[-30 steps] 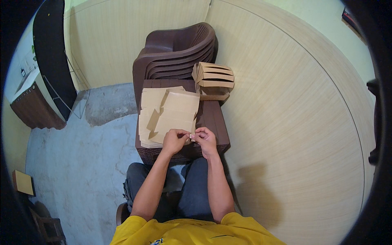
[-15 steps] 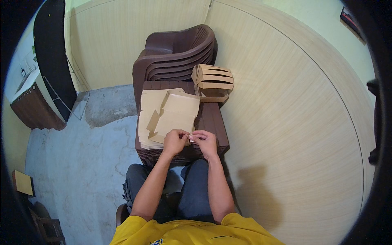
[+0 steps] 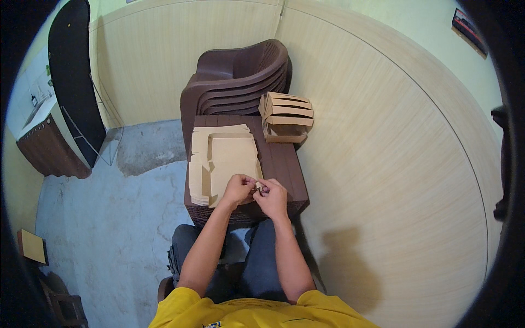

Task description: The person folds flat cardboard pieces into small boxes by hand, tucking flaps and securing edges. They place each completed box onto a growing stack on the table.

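Note:
A stack of flat brown cardboard box blanks (image 3: pixel 221 158) lies on a dark brown plastic table (image 3: pixel 284 169) in front of me. My left hand (image 3: pixel 239 189) and my right hand (image 3: pixel 272 198) meet over the stack's near right corner. Both pinch a small flap of the top cardboard blank (image 3: pixel 258 186) between their fingertips. Several folded cardboard boxes (image 3: pixel 287 116) are piled at the table's far right corner.
Stacked dark brown plastic chairs (image 3: pixel 236 82) stand behind the table against a pale wood-panelled wall (image 3: pixel 383 164). A grey concrete floor (image 3: pixel 109 218) lies to the left. A dark cabinet (image 3: pixel 49 153) and a black panel (image 3: pixel 71 76) stand at the far left.
My two hands stay together at the near edge of the cardboard stack, with only slight finger movement on the flap. Nothing else has moved.

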The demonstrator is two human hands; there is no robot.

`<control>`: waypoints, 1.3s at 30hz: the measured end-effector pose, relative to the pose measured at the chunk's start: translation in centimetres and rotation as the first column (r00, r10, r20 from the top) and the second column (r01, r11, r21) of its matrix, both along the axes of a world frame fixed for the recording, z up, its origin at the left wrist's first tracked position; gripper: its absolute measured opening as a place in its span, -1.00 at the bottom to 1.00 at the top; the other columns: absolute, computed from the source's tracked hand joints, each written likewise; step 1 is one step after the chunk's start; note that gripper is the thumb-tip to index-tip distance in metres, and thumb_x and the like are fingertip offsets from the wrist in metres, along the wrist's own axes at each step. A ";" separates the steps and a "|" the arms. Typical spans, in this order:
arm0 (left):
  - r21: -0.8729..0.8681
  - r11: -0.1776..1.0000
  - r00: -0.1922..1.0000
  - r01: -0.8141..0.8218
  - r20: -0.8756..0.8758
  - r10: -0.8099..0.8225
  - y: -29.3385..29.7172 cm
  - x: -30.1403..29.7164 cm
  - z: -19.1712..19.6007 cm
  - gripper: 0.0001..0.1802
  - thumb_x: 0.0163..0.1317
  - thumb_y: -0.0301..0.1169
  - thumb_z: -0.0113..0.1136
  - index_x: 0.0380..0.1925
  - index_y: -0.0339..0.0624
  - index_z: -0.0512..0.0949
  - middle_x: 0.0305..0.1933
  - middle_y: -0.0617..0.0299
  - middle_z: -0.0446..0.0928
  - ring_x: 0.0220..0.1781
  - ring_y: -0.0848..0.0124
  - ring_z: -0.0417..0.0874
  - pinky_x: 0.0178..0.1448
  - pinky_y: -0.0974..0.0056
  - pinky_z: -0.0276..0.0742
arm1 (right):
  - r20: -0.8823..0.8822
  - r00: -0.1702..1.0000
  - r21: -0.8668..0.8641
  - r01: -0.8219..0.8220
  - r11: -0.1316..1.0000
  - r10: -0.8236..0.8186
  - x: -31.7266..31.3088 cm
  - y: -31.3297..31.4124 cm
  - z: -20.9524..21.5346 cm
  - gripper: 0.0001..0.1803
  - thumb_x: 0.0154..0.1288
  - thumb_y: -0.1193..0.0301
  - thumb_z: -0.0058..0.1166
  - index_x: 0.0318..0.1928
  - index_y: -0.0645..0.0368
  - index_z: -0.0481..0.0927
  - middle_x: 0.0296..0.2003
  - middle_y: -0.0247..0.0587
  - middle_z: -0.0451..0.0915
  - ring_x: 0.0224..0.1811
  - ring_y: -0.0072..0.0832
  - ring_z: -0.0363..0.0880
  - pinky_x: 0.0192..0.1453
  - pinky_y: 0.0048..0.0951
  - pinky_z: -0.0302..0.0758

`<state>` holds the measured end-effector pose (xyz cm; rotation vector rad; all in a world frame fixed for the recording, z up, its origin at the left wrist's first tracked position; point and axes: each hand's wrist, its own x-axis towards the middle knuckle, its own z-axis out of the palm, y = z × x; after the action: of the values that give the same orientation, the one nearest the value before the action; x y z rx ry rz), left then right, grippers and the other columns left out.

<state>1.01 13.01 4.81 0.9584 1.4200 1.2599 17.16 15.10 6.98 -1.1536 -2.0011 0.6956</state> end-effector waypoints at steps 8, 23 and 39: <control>-0.005 1.000 0.995 -0.028 0.094 0.029 0.3 0.0 -0.2 -0.81 0.52 -0.44 0.36 -0.07 -0.39 0.76 -0.24 0.17 0.77 -0.31 0.43 0.78 -0.32 0.29 0.72 | -0.414 0.910 -0.461 -0.196 0.865 -0.014 0.0 2.9 -0.9 -0.78 0.57 0.48 0.25 0.08 0.29 0.83 -0.08 -0.24 0.81 -0.13 -0.54 0.77 -0.07 -0.50 0.73; -0.063 0.989 0.957 -0.135 0.249 0.146 -0.2 0.3 0.2 -0.74 0.36 -0.59 0.43 0.00 -0.51 0.73 -0.13 0.01 0.78 -0.22 0.29 0.85 -0.11 0.25 0.87 | -0.506 0.846 -0.539 -0.158 0.828 -0.168 -0.3 2.9 -1.4 -0.84 0.38 0.59 0.38 -0.05 0.24 0.76 -0.24 -0.30 0.78 -0.24 -0.60 0.73 -0.21 -0.53 0.66; 0.192 0.966 0.856 -0.172 -0.457 0.243 -0.2 1.2 0.6 -0.89 0.26 -0.57 0.44 -0.22 -0.29 0.78 -0.30 0.04 0.77 -0.25 0.28 0.83 -0.08 0.19 0.75 | -0.030 0.987 -0.099 0.153 0.983 -0.157 -1.5 1.4 0.5 -0.76 0.16 0.47 0.50 -0.16 0.28 0.81 -0.36 -0.15 0.78 -0.29 -0.41 0.79 -0.11 -0.37 0.72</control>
<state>2.19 12.85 5.46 1.3082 1.8763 1.3554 15.67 16.46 7.50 -1.3278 -1.8412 0.7346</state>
